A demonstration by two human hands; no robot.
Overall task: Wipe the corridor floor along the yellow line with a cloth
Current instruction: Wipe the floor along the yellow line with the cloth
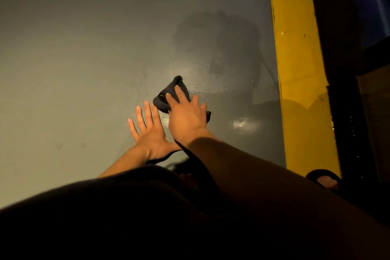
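Grey floor (84,59): dark cloth (168,93) under straight right fingers (181,95); left fingers (145,116) spread, empty.

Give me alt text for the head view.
A right hand presses a dark cloth flat on the grey floor, left of the yellow line. The left hand rests open beside it; wet patches shine nearby.

My forearms are bare, no sleeves; dark trousers (105,217); black slipper (325,176) on my right foot.
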